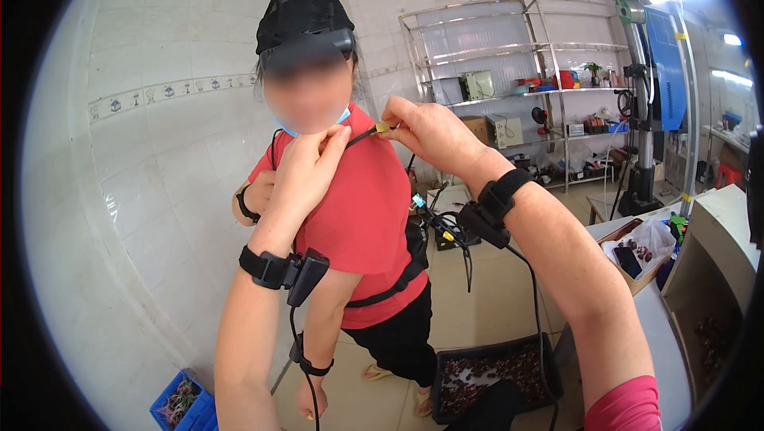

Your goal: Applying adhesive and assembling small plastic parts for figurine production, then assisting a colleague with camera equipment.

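A black cable stretches in front of another person in a red shirt, at shoulder height. My left hand pinches its left end between thumb and fingers. At the other end, my right hand grips it beside a small yellow tag. Each of my wrists carries a black strap with a box-shaped device, the left strap and the right strap. The person wears a black cap with a headset and a black waist belt; one of their hands is raised at the chest.
Bundled black cables hang behind the person's waist. A black tray of small dark red pieces lies on the floor. At lower left stands a blue crate. A metal shelf lines the back, and a worktable is at right.
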`<state>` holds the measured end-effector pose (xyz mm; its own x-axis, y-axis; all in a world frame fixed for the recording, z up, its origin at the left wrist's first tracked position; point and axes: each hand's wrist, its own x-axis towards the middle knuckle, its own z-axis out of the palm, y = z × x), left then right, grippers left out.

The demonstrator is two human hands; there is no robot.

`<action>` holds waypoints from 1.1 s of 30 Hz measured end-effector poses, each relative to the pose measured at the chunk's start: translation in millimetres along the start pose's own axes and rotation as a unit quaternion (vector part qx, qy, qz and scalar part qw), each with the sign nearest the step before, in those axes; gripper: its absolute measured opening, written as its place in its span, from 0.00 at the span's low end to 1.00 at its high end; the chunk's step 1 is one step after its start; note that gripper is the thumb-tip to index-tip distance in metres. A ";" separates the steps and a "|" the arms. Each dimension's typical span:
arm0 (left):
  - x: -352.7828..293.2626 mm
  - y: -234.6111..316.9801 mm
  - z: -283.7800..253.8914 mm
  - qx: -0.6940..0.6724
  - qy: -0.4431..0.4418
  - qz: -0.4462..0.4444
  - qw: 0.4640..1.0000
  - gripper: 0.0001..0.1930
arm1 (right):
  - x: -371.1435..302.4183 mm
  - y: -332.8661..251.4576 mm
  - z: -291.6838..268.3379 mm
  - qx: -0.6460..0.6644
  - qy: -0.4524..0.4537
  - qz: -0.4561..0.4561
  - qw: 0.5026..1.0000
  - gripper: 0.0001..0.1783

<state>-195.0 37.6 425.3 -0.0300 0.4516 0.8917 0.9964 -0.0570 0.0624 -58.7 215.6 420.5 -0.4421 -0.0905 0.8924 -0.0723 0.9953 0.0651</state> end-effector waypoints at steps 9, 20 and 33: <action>-2.6 3.4 -4.3 -0.031 -0.059 -0.078 0.995 0.13 | 9.1 6.1 6.0 0.023 0.011 -0.005 1.000 0.11; 25.8 -3.3 26.7 0.180 -0.027 0.057 0.982 0.12 | 11.9 10.3 7.9 0.009 -0.004 0.000 1.000 0.11; -6.4 29.7 3.0 0.207 0.029 0.152 0.966 0.19 | 5.2 27.5 10.2 -0.018 -0.005 0.014 1.000 0.13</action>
<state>-165.0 35.7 420.1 0.2771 0.4185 0.8649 0.9058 0.1866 -0.3805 -72.0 242.2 422.4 -0.4518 -0.0633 0.8899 -0.0273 0.9980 0.0572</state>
